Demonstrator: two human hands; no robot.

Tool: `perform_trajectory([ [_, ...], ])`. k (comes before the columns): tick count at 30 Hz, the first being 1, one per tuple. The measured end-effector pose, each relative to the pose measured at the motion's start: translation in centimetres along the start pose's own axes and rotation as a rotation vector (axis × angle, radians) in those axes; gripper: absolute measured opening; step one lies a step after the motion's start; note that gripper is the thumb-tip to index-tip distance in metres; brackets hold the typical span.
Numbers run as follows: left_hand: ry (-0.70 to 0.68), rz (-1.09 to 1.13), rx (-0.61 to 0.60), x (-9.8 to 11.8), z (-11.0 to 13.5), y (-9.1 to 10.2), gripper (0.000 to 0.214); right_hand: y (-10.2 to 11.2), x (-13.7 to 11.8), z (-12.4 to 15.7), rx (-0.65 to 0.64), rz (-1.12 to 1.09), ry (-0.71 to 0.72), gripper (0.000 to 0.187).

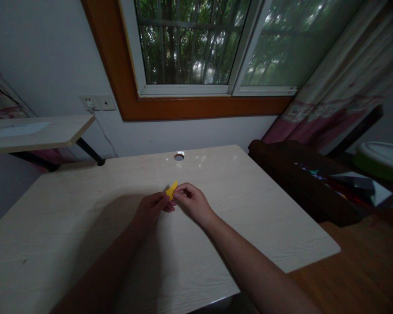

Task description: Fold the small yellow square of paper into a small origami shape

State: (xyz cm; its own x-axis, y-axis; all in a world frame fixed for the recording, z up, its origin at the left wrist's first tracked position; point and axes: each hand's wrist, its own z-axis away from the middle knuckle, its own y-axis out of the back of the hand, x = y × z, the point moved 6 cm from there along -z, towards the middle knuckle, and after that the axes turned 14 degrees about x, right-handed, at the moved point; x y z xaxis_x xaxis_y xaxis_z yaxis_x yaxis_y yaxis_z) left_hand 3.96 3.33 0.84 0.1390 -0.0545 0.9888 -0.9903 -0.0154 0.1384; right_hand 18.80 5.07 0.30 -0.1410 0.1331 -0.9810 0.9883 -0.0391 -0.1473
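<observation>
A small folded piece of yellow paper (171, 189) is held just above the pale wooden desk (85, 226), near its middle. My left hand (152, 207) pinches its lower edge from the left with closed fingers. My right hand (191, 200) pinches it from the right, fingertips pressed together on the paper. Both hands meet at the paper, and a pointed corner sticks up between them. The lower part of the paper is hidden by my fingers.
A round cable hole (179, 156) sits at the desk's far edge under a window (190, 43). A raised side shelf (36, 131) stands at the left, with wall sockets (97, 103) behind. To the right are a dark wooden bed frame (281, 165) with clutter and a curtain (340, 87).
</observation>
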Motion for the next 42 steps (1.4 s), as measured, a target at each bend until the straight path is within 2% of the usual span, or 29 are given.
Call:
perform_trajectory([
  [22,-0.014,0.014,-0.021,-0.61,-0.16,-0.11,0.027,0.08,0.42,0.04,0.007,0.005,-0.01,0.019],
  [29,0.0,-0.025,0.033,-0.78,-0.27,0.04,0.024,-0.02,0.07,0.16,-0.009,0.026,0.017,0.014],
  [42,0.032,0.002,-0.007,-0.46,0.0,-0.02,0.025,0.18,0.23,0.02,0.025,0.076,0.022,0.014],
])
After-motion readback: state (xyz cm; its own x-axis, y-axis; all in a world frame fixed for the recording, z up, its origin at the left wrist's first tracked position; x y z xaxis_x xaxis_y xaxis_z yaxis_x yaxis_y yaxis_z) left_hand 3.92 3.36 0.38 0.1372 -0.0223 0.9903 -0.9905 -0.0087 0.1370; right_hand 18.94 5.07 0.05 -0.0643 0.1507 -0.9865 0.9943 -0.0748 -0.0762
